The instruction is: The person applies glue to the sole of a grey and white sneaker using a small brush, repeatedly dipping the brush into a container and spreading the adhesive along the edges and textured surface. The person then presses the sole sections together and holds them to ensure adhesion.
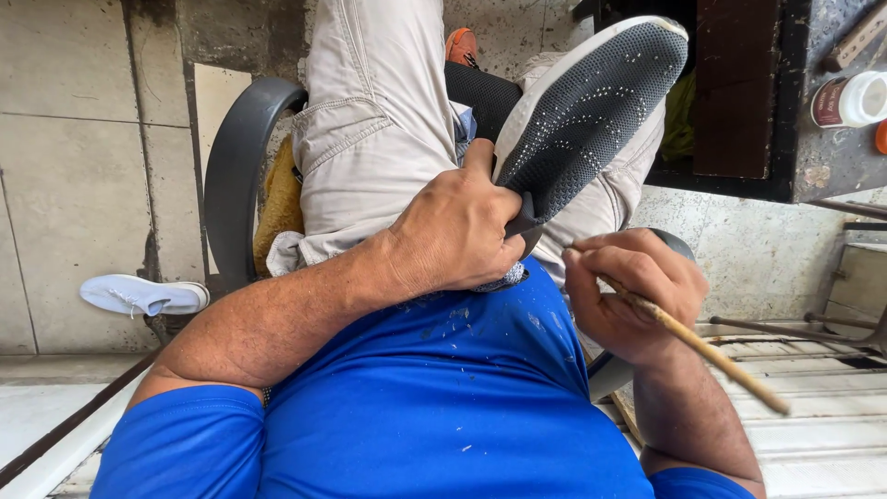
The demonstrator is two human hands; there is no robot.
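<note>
Right hand (633, 291), at 4 o'clock: fingers curled closed around a thin wooden stick (702, 346), its far end angled toward 4 o'clock. Left hand (453, 231), centre: forearm crossing from 8 o'clock, gripping the shoe (591, 106) heel, dotted dark sole facing up toward 1 o'clock over the lap.

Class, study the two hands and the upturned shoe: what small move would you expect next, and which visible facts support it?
Probably the right hand brings the wooden stick up to the shoe sole. The left hand grips the shoe at the heel with the sole turned upward, while the stick's working end sits close by the heel edge, apparently not yet touching.
</note>
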